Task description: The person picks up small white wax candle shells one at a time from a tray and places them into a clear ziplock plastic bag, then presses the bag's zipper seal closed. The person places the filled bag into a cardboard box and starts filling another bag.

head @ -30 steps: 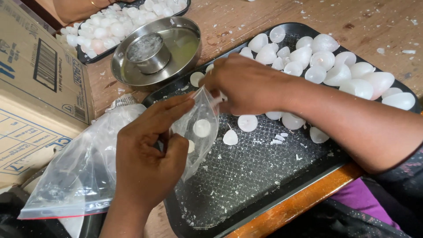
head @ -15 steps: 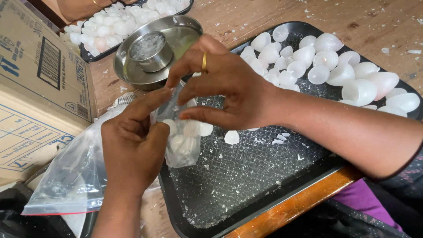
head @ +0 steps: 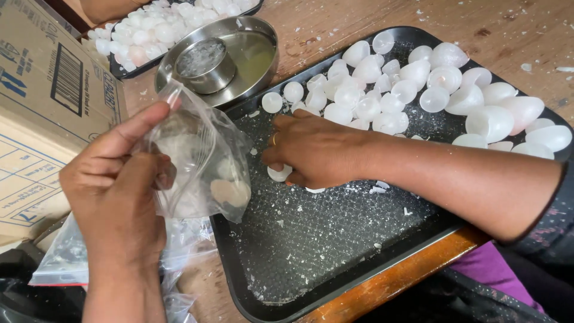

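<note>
1. Holding a small clear bag [head: 200,164] up off the table, the left hand [head: 119,191] pinches its top edge between thumb and fingers; a few white pieces sit in the bottom of the bag, which hangs just over the left edge of the black tray [head: 335,251].
2. Resting palm-down on the tray, near its middle, the right hand [head: 317,152] has its fingers curled around a small white shell [head: 278,173], which touches the tray floor beneath the fingertips.
3. Heaped along the far right part of the tray is a pile of white shells [head: 418,90], just beyond the right hand; the near half of the tray carries only white crumbs and flakes.
4. Beyond the tray's far left corner stands a steel plate [head: 254,57] with a small steel bowl [head: 204,64] on it.
5. Farther back from the tray, past the plate, a second tray [head: 143,39] is filled with more white pieces.
6. Left of the tray sits a cardboard box [head: 42,119], and a second clear bag [head: 72,257] lies below the left hand, beside the tray's near left corner.
</note>
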